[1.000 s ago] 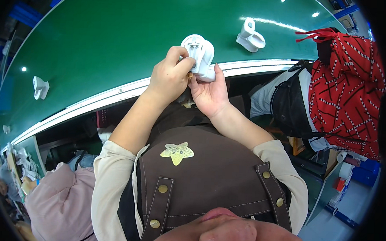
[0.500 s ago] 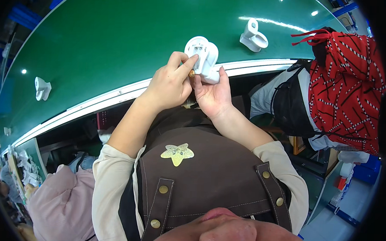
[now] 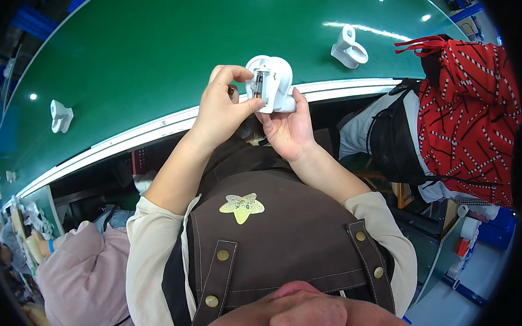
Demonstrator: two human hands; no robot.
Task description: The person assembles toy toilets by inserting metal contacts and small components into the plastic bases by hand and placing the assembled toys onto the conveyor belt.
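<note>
Head view, as it reaches my distant screen: the glossy white, rounded housing [image 3: 283,76] sits in the right hand [image 3: 289,132] over the tabletop's [image 3: 179,43] near edge, fingers gripping its lower end. I see a dark, slim cylinder [image 3: 259,87] in its narrow slot. The left hand [image 3: 220,107] has thumb and forefinger apart beside that slot; whether they pinch anything, I cannot tell. On the smooth green surface stand a curved white piece [image 3: 350,48] and, far left, another similar piece [image 3: 60,117].

Green table [image 3: 161,48] cut off above, white device [image 3: 283,76] partly hidden
</note>
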